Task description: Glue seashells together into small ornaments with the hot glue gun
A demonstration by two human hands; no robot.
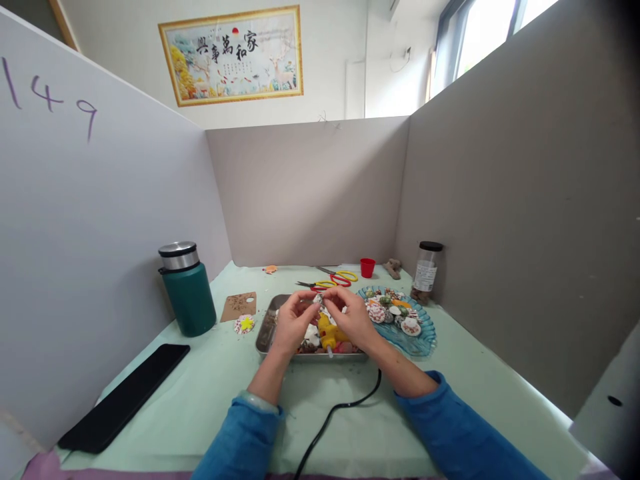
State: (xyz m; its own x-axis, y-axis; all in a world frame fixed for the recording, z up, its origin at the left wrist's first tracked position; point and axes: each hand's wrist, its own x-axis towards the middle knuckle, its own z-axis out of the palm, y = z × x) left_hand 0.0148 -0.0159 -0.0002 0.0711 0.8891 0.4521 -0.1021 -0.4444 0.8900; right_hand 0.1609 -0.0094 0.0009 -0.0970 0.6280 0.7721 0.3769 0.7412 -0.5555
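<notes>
My left hand point(293, 321) and my right hand point(350, 315) meet above a metal tray point(265, 331), fingertips pinched together on a small pale piece point(319, 300) that is too small to name. Both sleeves are blue. In the tray under my hands lies a yellow glue gun point(327, 333) among shells and bits, and its black cord point(333, 413) runs toward me. A blue glass dish point(425, 337) with several patterned shells sits just right of my right hand.
A green flask point(187, 290) stands at the left, a black flat bar point(123, 397) near the left wall. Brown card point(239, 305), a decorated shell point(245, 324), scissors point(333, 279), a red cup point(367, 267) and a jar point(426, 270) lie behind. Grey partitions enclose three sides.
</notes>
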